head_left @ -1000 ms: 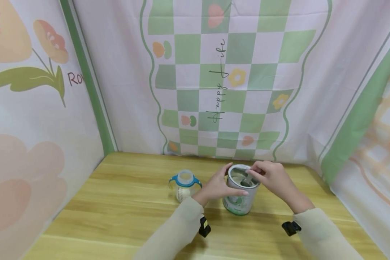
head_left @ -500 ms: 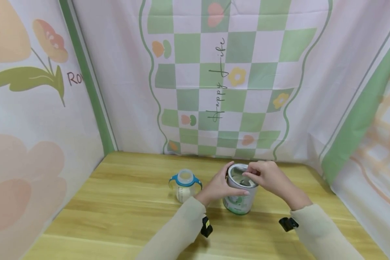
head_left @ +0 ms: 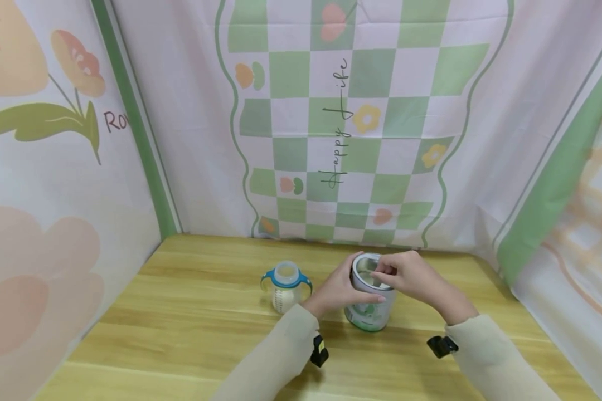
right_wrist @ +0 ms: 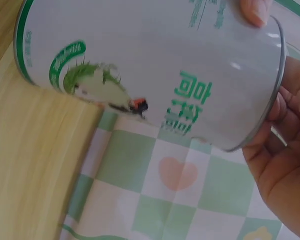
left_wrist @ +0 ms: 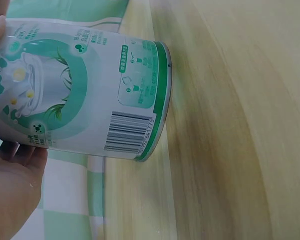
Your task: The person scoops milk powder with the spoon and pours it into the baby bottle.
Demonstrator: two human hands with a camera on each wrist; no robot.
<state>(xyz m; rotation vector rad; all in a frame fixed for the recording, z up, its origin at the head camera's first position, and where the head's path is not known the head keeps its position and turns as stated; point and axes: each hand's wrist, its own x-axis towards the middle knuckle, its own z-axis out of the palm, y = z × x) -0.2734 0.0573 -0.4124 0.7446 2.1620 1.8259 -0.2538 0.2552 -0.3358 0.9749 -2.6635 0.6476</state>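
A white and green tin can [head_left: 371, 309] stands open on the wooden table [head_left: 205, 312]. My left hand [head_left: 342, 285] grips its left side, thumb across the front. My right hand [head_left: 403, 275] hovers over the can's mouth with curled fingertips [head_left: 379, 272] dipped just inside, pinching a scoop that the hand now hides. The left wrist view shows the can's label and barcode [left_wrist: 85, 95] with my palm [left_wrist: 10, 192] against it. The right wrist view shows the can's wall [right_wrist: 140, 65] and my right hand [right_wrist: 284, 155] at its rim.
A baby bottle with a blue collar and handles [head_left: 286, 285] stands just left of the can, close to my left wrist. Printed cloth walls [head_left: 331, 139] close off the table at the back and on both sides.
My right hand has slid left and lower over the can's mouth, covering the scoop handle that showed before. The left hand and the can have stayed put.
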